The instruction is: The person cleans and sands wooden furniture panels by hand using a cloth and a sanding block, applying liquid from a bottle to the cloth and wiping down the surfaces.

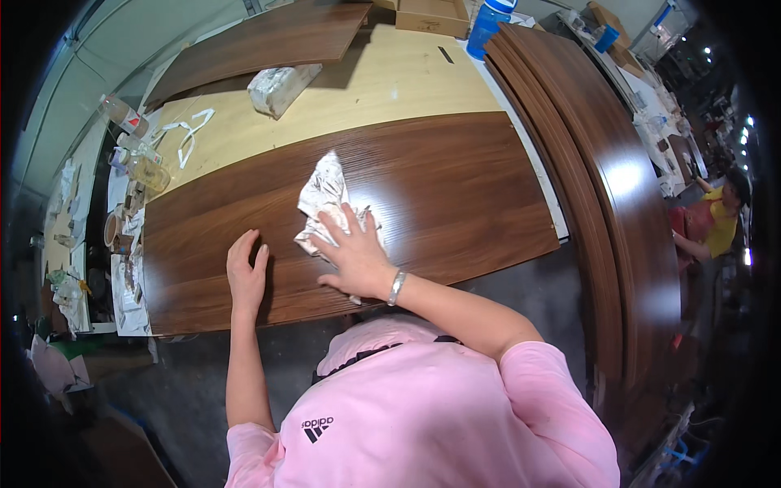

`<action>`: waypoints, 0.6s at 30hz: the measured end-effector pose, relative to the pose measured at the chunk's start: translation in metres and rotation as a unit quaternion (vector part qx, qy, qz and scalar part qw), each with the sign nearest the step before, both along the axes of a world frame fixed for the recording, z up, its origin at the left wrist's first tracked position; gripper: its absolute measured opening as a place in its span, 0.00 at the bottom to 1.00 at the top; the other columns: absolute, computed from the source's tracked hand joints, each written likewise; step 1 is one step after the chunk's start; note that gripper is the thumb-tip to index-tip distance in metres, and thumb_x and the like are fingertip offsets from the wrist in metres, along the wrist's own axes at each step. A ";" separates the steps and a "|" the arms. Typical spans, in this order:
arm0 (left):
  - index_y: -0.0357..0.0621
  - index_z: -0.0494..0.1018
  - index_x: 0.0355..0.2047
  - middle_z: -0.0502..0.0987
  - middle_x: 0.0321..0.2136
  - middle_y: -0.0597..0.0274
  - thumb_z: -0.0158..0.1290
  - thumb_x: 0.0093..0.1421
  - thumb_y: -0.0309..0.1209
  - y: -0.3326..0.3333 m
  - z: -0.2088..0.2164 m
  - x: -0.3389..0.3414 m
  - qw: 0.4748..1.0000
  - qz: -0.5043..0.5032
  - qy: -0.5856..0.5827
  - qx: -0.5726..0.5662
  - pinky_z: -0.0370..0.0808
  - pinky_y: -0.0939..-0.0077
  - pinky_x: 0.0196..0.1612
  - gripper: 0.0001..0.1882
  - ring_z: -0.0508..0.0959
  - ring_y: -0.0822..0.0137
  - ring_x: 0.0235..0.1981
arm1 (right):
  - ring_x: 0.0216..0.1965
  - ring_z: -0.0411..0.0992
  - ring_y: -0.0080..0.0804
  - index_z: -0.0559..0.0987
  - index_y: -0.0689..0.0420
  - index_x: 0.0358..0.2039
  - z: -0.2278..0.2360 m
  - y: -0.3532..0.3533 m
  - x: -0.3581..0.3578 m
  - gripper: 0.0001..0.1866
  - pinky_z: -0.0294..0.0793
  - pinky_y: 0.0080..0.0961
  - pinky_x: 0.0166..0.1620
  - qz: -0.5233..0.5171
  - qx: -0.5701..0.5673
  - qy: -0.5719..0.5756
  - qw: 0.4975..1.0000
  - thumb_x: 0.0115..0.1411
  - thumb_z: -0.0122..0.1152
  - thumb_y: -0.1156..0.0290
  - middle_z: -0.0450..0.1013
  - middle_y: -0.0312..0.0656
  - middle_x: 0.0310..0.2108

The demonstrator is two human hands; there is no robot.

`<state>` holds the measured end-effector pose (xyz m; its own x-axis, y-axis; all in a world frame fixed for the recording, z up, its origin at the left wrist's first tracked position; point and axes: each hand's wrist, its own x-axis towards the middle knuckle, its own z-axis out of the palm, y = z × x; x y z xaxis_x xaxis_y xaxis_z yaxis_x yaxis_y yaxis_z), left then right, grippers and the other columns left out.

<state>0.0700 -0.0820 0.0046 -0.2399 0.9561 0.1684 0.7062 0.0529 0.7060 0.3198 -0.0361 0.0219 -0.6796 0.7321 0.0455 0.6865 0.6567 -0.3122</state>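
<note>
A dark brown wood-grain board (455, 187) lies flat before me across a pale work table. My right hand (358, 256) is spread over a crumpled white cloth (325, 187) near the middle of the board, palm down with its fingers apart. The cloth bunches up beneath the fingers and sticks out beyond them. To its left, my left hand (246, 268) is at the board's near part, thumb apart from the slightly bent fingers, holding nothing. Whether it touches the board I cannot tell.
Stacked brown boards (586, 163) stand on the right. Behind, another brown board (260, 49) rests tilted near a white wrapped block (281, 88). Plastic bottles (146, 171) and white strips (191, 134) lie left; a blue bottle (486, 28) and cardboard box (431, 15) stand at the back. A person (716, 215) is far right.
</note>
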 end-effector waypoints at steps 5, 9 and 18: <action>0.39 0.74 0.50 0.74 0.55 0.54 0.58 0.56 0.26 -0.021 -0.012 -0.018 0.986 -0.054 0.131 0.092 0.63 0.58 0.63 0.19 0.70 0.51 0.58 | 0.60 0.65 0.48 0.78 0.46 0.55 -0.021 0.056 0.081 0.26 0.64 0.47 0.60 -0.127 0.236 -0.025 0.963 0.53 0.64 0.58 0.67 0.46 0.60; 0.39 0.73 0.49 0.73 0.54 0.54 0.60 0.54 0.26 -0.015 -0.013 -0.016 0.986 -0.061 0.119 0.101 0.61 0.55 0.62 0.21 0.69 0.51 0.57 | 0.59 0.65 0.47 0.74 0.45 0.59 -0.035 0.102 0.201 0.25 0.67 0.47 0.60 -0.321 0.198 -0.065 0.924 0.60 0.60 0.58 0.66 0.47 0.61; 0.38 0.72 0.49 0.71 0.55 0.55 0.60 0.54 0.27 -0.020 -0.003 -0.018 0.989 -0.055 0.116 0.074 0.59 0.53 0.63 0.21 0.67 0.51 0.58 | 0.65 0.59 0.52 0.69 0.36 0.64 -0.049 0.156 0.206 0.27 0.60 0.56 0.63 -0.389 0.133 -0.105 0.906 0.64 0.52 0.51 0.61 0.39 0.67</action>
